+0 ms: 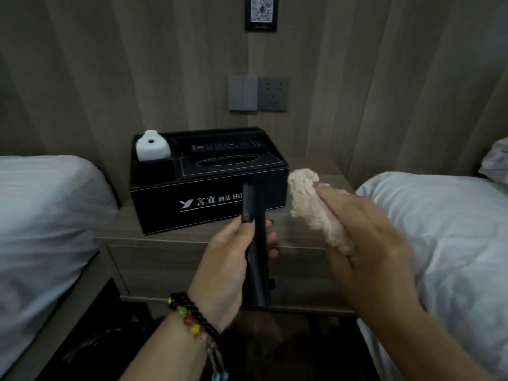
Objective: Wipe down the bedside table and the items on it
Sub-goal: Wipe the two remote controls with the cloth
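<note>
Slab, perhaps remote [254,243]; fluffy cloth [310,199].

A white-sheeted bed [41,215] lies well to the left of the left hand [231,259]. A second white-covered bed [439,229] lies to the right of the right hand [365,237], with a white pillow [494,160] above and to the right of that hand. Far above both hands, a grey wall switch plate [242,93] touches a grey power socket [272,94] on the brown wood-grain panelled wall [137,64]. Higher still hangs a small black-framed picture [261,12]. Dark floor [302,347] shows below the hands.
</note>
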Action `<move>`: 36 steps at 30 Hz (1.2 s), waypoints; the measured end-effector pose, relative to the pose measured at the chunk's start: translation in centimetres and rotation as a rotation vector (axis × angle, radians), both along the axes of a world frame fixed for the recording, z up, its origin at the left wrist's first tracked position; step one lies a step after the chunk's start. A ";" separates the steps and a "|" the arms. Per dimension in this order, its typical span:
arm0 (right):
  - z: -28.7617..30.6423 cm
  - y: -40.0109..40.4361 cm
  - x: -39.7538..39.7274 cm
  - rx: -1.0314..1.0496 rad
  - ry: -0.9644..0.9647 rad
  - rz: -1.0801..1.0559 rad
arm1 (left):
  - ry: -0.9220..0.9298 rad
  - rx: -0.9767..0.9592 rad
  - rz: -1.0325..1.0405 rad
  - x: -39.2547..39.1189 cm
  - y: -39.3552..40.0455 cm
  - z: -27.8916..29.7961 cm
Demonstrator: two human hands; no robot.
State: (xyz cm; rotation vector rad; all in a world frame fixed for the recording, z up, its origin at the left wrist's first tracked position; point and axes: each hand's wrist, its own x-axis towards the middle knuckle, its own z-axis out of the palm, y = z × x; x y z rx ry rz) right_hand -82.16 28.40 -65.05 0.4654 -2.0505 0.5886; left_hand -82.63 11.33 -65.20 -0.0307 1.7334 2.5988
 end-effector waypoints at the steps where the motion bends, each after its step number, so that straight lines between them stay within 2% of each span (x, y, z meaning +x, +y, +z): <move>1: -0.2 -0.3 0.2 0.036 -0.006 0.024 | 0.000 0.009 0.003 -0.1 -0.1 0.0; 5: -0.9 -1.7 0.1 0.142 -0.048 0.009 | -0.047 -0.019 -0.058 -0.5 -0.9 0.0; 8: -0.9 -2.0 -0.4 0.170 -0.087 -0.007 | -0.121 0.033 -0.060 -0.9 -1.1 0.0; 12: 0.1 -0.3 -1.0 0.060 -0.102 -0.076 | -0.217 0.307 -0.129 -1.2 -1.0 0.2; 15: 0.4 1.5 -1.3 -0.051 -0.122 -0.145 | -0.224 0.485 -0.167 -0.8 -0.8 0.8; 20: 0.7 2.3 -1.1 -0.140 -0.128 -0.091 | -0.333 0.502 -0.093 -0.5 0.1 0.3; 22: 0.8 1.8 -0.4 -0.098 -0.158 0.002 | -0.349 0.548 -0.057 -0.6 0.3 0.3; 26: 0.6 -0.2 1.7 0.167 -0.146 0.190 | -0.356 0.582 -0.062 -0.9 0.0 0.4; 31: -1.4 -2.6 2.5 0.395 -0.121 0.176 | -0.322 0.580 -0.178 -0.9 -0.5 0.1; 34: -1.9 -3.1 2.3 0.420 -0.107 0.122 | -0.250 0.603 -0.162 -0.8 -0.6 0.3; 36: -1.7 -3.3 2.3 0.400 -0.098 0.090 | -0.229 0.589 -0.233 -0.9 -0.9 0.1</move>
